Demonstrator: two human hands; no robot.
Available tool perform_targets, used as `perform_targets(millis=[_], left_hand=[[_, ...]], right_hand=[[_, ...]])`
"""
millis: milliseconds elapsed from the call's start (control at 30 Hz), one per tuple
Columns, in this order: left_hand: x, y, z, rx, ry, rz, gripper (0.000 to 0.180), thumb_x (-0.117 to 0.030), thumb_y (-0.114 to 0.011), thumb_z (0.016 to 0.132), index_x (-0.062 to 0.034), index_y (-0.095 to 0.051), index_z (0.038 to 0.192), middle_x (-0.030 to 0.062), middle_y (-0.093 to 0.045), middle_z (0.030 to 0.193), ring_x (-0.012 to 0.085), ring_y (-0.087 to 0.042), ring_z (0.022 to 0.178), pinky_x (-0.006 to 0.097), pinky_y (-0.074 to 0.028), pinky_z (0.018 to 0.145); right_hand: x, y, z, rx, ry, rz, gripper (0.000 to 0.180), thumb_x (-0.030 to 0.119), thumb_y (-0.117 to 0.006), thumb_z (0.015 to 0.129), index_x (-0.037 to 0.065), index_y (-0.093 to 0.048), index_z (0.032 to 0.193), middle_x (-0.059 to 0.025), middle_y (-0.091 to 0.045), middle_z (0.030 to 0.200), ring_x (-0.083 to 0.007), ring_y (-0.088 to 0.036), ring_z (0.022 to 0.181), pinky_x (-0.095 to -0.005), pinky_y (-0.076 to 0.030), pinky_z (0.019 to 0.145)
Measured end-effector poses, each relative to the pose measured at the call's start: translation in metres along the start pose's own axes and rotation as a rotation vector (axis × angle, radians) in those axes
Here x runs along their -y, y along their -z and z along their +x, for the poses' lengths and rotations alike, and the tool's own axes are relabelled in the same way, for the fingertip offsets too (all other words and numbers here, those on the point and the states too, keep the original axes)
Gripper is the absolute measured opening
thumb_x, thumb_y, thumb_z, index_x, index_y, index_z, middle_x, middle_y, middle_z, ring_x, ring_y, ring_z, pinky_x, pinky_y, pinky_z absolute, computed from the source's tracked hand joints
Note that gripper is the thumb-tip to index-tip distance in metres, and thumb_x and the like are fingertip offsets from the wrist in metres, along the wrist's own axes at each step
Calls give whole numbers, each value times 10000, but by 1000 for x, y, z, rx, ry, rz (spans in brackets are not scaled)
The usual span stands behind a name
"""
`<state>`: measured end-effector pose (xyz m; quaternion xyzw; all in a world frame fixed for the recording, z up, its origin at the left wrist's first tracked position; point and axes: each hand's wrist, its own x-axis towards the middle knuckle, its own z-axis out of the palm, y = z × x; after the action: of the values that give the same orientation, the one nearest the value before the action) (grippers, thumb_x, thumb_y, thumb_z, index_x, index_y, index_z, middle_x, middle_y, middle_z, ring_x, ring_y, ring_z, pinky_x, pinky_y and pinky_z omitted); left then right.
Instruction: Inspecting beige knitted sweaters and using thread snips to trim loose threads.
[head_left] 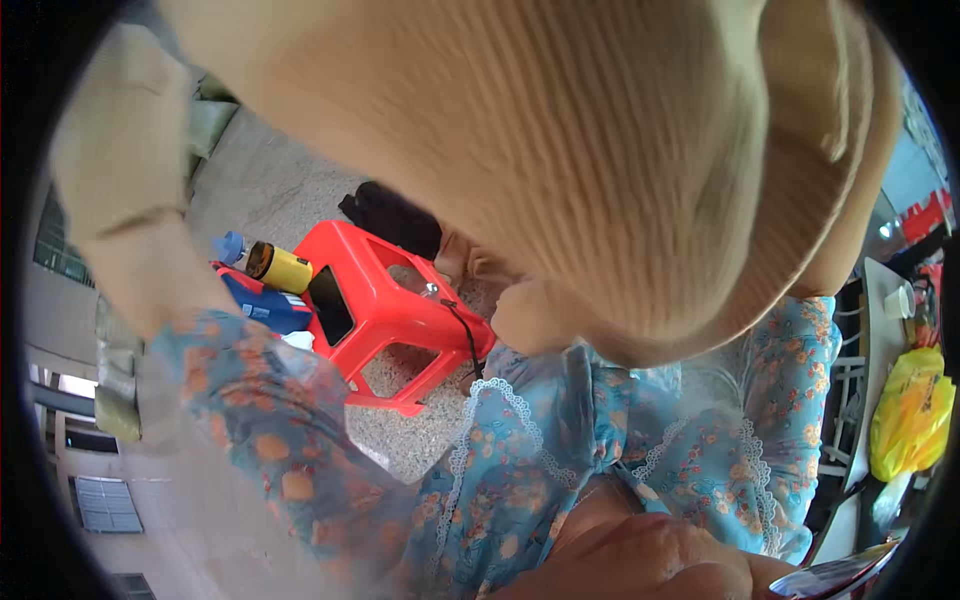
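Observation:
Beige ribbed fabric, like a knitted glove, fills the upper middle very close up. It appears to cover my right hand point(640, 170), whose arm rises from a blue floral sleeve point(795, 350); the fingers cannot be made out. At the far left, my left hand point(130, 150) is raised in similar beige, above another blurred floral sleeve point(260, 400). Its fingers are not distinguishable either, and nothing held shows in either hand. Between the arms stands a red plastic stool point(375, 290), bearing a black phone-like slab point(331, 304). A black cord point(465, 330) hangs at its edge.
Beside the stool's left side are a blue package point(265, 305), a yellow cylinder point(285, 269) and a blue cap point(230, 247). Dark cloth point(395, 215) lies behind it. At right, a white table point(875, 345) carries a white cup point(898, 303); a yellow plastic bag point(912, 415) is nearby.

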<state>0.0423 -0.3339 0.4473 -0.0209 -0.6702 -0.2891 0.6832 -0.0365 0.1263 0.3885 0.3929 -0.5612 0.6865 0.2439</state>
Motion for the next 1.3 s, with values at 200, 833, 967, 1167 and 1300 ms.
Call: perform_targets(millis=[200, 833, 967, 1167, 1300], left_hand=[[94, -7, -198, 677, 299, 296, 282, -239, -562, 893, -25, -586, 1074, 94, -669, 928, 251, -639, 938, 391, -481, 818], [-133, -73, -503, 1056, 229, -407, 153, -126, -718, 760, -45, -662, 876, 89, -616, 887, 276, -589, 824, 371, -476, 733], [-133, -81, -510, 1188, 182, -343, 316, -169, -744, 723, -94, -656, 1017, 79, -579, 931, 256, -575, 865, 368, -459, 730], [-135, -83, -532, 1286, 84, -197, 365, -155, -728, 724, -136, -628, 1075, 67, -520, 884, 232, -565, 794, 370, -437, 660], [-122, -85, -539, 1068, 453, -303, 170, -123, -651, 831, -72, -610, 988, 63, -583, 836, 191, -604, 718, 321, -477, 613]], right_hand=[[-114, 10, -162, -118, -468, -244, 406, 407, -623, 871, 5, -683, 882, -59, -684, 784, -114, -629, 742, -272, -475, 656], [-182, 60, -375, -609, -1135, -131, 152, 153, -645, 881, 41, -644, 984, 55, -541, 672, -13, -407, 490, -196, -317, 413], [-163, 45, -373, -802, -1097, -68, 144, 184, -646, 891, 43, -618, 894, 43, -530, 665, -20, -402, 478, -197, -321, 401], [-164, 42, -382, -795, -1081, -78, 142, 177, -625, 907, 35, -613, 904, 15, -563, 726, -23, -416, 493, -197, -329, 397], [-166, 41, -384, -781, -1108, -36, 149, 186, -613, 916, 38, -621, 922, 1, -587, 781, -18, -425, 512, -189, -327, 399]])
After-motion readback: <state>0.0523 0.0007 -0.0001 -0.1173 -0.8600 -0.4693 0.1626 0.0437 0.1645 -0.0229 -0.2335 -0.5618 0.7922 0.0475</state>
